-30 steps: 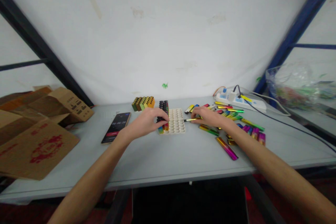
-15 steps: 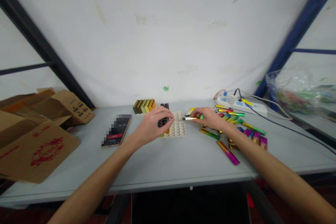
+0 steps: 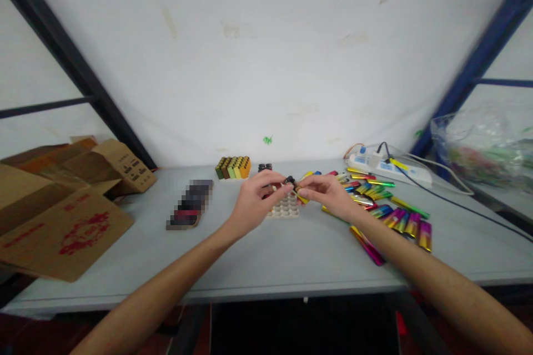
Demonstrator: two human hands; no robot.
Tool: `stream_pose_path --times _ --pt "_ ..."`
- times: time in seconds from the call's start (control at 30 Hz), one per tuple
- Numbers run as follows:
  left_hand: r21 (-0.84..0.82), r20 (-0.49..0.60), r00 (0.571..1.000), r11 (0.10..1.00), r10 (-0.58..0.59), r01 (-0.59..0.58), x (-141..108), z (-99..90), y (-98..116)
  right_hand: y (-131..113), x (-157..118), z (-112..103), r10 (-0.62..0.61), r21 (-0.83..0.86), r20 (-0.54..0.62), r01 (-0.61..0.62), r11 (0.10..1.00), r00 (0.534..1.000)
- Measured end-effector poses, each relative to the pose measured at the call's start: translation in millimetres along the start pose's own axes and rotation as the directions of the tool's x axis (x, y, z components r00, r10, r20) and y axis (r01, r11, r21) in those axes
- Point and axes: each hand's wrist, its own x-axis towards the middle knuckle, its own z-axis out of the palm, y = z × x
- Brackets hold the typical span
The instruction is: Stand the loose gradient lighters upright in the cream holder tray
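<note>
Two bare hands meet over a cream tray [image 3: 285, 212] of round sockets on a grey table [image 3: 258, 255], with a small tube [image 3: 302, 196] held between them. The fingers of the right hand [image 3: 327, 193] are nearly closed, pinching its yellow body; those of the left hand [image 3: 253, 199] close in a narrow pinch at its black end. The likeliest trouble is a slip: the tube looks slick and little of it is gripped, so uneven pressure from the two hands could twist it loose and drop it onto the tray. A low left wrist or knuckle might also knock the black-topped pieces [image 3: 265, 167] standing just behind that hand. The tube is slim, tilted and shiny yellow with a dark tip; fingertips hide much of it, so its full shape cannot be told. Loose metallic tubes [image 3: 425, 236] in gold, green and magenta lie scattered to the right.
</note>
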Motion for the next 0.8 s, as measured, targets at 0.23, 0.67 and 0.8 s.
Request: stream_pose_path --times 0.23,0.67,0.8 --pt "-0.206 0.051 0.994 0.973 -0.1 0.108 -2.9 2.5 10.9 4.2 -0.5 -1.7 -0.092 -0.209 0.029 0.096 0.973 0.995" --pt "-0.446 0.237 0.926 0.814 -0.294 0.372 0.1 -2.0 -0.2 11.7 0.5 -23.9 -0.179 -0.816 0.136 0.213 0.538 0.974" --pt "-0.327 0.21 0.919 0.862 -0.332 0.386 -0.1 -2.3 0.6 8.7 0.5 -22.7 -0.172 -0.825 0.163 0.23 0.516 0.971"
